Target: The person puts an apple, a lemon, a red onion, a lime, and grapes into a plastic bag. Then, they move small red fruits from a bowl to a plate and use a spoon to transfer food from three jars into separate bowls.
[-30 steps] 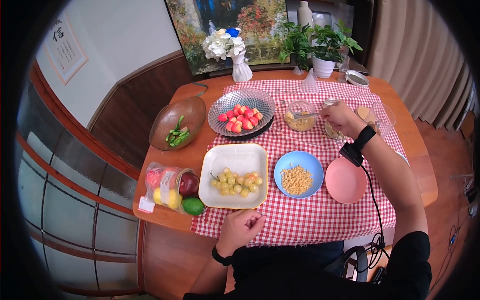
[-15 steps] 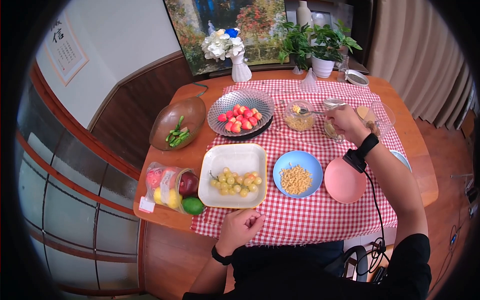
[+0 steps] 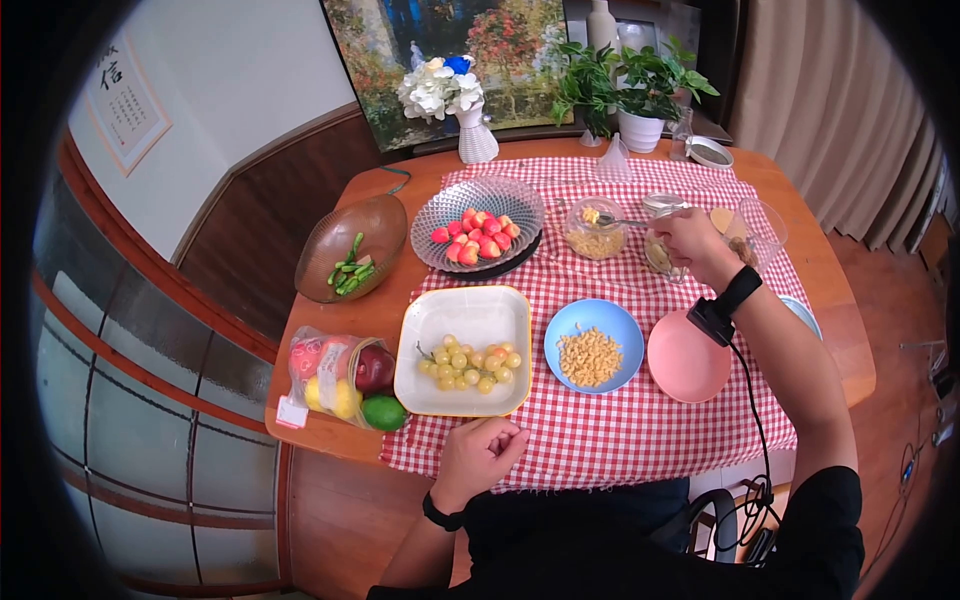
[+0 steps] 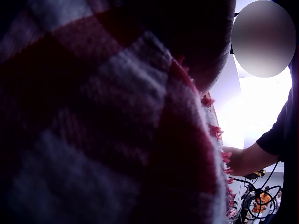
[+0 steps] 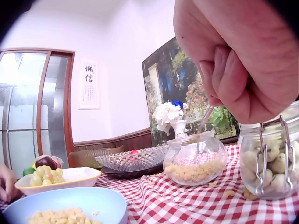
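In the head view my right hand (image 3: pixel 692 243) pinches the handle of a metal spoon (image 3: pixel 628 222), whose bowl holds pale yellow pieces at the mouth of a round glass jar (image 3: pixel 596 243). The right wrist view shows curled fingers (image 5: pixel 229 77) above that jar (image 5: pixel 194 161), which has small pasta-like pieces at its bottom. A blue plate (image 3: pixel 627 370) bears similar pieces (image 3: pixel 590 357). My left hand (image 3: pixel 480 456) rests loosely curled at the table's near edge, holding nothing, below the white dish (image 3: pixel 420 395) of grapes.
A clamp-lid jar (image 5: pixel 270 163) stands right of the round jar. Around are a pink plate (image 3: pixel 690 357), a glass bowl (image 3: pixel 440 215) of strawberries, a brown bowl (image 3: pixel 325 235) with green pieces, bagged fruit (image 3: pixel 330 375), a lime (image 3: pixel 384 412), a funnel (image 3: pixel 614 162) and flowers (image 3: pixel 440 90).
The spoon has come up inside the round jar and now carries pieces in its bowl. My right hand has shifted slightly, while my left hand has stayed in place.
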Tool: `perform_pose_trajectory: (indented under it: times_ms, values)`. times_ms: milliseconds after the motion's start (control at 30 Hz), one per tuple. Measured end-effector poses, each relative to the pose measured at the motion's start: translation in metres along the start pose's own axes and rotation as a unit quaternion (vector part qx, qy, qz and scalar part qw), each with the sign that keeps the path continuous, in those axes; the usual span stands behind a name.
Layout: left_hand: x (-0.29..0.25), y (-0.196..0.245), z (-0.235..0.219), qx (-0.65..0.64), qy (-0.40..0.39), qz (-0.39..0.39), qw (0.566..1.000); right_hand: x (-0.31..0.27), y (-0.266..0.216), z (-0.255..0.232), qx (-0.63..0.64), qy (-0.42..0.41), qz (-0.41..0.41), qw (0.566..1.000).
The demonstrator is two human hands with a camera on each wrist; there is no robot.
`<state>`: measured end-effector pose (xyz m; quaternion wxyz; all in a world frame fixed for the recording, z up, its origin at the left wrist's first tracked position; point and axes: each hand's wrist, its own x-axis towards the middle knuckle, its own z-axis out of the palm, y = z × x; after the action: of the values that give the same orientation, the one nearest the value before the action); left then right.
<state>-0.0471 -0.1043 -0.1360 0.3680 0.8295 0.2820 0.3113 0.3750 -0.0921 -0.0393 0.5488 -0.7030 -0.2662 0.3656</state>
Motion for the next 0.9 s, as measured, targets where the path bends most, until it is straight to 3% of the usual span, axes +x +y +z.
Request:
perform_pose_trajectory:
  times_ms: [133,367,500,567,633,733,833,900]
  values:
    - [0.0,0.002,-0.003,0.016,-0.015,-0.001,1.0,-0.014,-0.004,-0.009,0.042,-0.013,0.003,0.999]
    - [0.001,0.0,0.0,-0.001,-0.008,0.011,1.0,-0.08,-0.022,-0.024,-0.035,-0.02,-0.022,0.999]
    - [0.001,0.0,0.001,0.001,-0.006,0.014,1.0,-0.11,-0.008,-0.021,-0.168,-0.031,-0.036,0.985]
    - [0.001,0.001,0.001,-0.003,-0.006,0.012,1.0,-0.119,0.006,-0.015,-0.318,-0.07,-0.285,0.901]
    - [0.002,-0.001,0.001,0.004,-0.009,0.017,1.0,-0.133,0.005,-0.013,-0.396,-0.083,-0.355,0.843]
    - [0.002,0.001,0.001,0.007,-0.004,0.022,1.0,-0.134,0.001,-0.013,-0.43,-0.068,-0.378,0.817]
    - [0.002,0.003,0.001,0.008,-0.005,0.018,1.0,-0.116,-0.015,-0.016,-0.383,0.001,-0.379,0.843]
    - [0.002,0.004,0.0,0.01,-0.006,0.019,1.0,-0.095,-0.025,-0.017,-0.369,0.094,-0.367,0.849]
